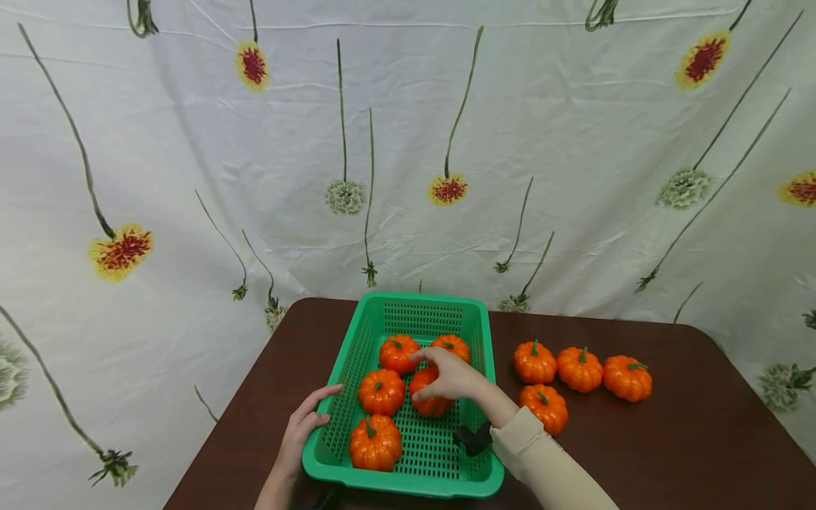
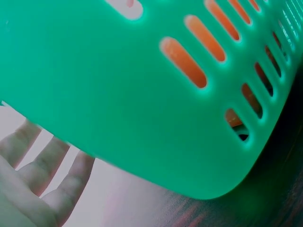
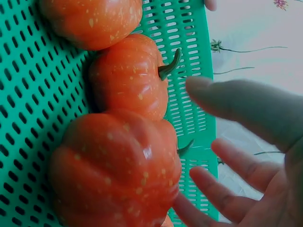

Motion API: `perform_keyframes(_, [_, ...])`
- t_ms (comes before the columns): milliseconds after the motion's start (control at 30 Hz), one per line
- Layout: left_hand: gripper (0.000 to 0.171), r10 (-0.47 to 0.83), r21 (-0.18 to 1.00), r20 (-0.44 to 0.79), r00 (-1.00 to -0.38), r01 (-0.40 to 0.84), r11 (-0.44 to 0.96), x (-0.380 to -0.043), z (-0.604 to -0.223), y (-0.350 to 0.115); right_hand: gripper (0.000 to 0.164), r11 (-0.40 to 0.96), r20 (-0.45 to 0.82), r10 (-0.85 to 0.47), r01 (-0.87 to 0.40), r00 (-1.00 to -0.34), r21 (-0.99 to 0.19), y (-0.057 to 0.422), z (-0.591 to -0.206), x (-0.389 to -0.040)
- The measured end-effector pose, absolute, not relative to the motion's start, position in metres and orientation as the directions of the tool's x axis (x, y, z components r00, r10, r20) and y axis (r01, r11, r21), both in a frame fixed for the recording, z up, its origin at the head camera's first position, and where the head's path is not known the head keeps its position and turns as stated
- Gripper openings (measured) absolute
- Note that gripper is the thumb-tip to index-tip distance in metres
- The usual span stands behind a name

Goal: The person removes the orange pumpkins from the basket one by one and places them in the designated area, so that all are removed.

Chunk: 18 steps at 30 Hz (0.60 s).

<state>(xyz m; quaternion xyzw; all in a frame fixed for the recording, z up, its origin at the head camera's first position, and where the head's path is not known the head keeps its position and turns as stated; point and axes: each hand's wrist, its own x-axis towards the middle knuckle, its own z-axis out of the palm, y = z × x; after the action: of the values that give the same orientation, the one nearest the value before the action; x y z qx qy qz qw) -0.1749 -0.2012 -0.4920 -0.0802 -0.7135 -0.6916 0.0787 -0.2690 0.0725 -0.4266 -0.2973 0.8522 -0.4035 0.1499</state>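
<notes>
A green plastic basket (image 1: 408, 485) with slotted walls holds several small orange toy pumpkins with green stems. My left hand (image 1: 296, 433) rests against its left rim, fingers fairly straight; in the left wrist view the fingertips pass behind the green wall (image 2: 109, 104). Inside the basket, my right hand (image 1: 457, 377) is over a pumpkin (image 1: 428, 404) at the right of the group, thumb and fingers spread around it. In the right wrist view the fingers stand apart beside a large pumpkin (image 3: 113, 170), with a gap between the thumb and its stem.
Several more pumpkins (image 1: 580, 370) sit on the dark brown table (image 1: 676, 453) to the right of the basket, one (image 1: 543, 407) close to my right forearm. A black object (image 1: 473, 439) is by the right wrist. Behind the table hangs a white flowered cloth (image 1: 408, 142).
</notes>
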Motion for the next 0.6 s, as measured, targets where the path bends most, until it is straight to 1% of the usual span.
perform_keyframes(167, [0.044, 0.001, 0.974, 0.226, -0.974, 0.225, 0.025, -0.1748, -0.4919, -0.2006, 0.062, 0.505, -0.024, -0.616, -0.372, -0.787, -0.779, 0.0737, -0.4294, -0.2706])
perform_keyframes(333, [0.044, -0.003, 0.973, 0.229, -0.973, 0.229, 0.03, -0.1749, -0.4914, -0.2005, 0.06, 0.526, -0.026, -0.617, -0.388, -0.786, -0.757, 0.0738, -0.4319, -0.2721])
perform_keyframes(600, [0.044, -0.005, 0.975, 0.217, -0.976, 0.217, 0.036, -0.175, -0.4918, -0.2006, 0.053, 0.562, -0.027, -0.613, -0.412, -0.789, -0.717, 0.0746, -0.4342, -0.2716])
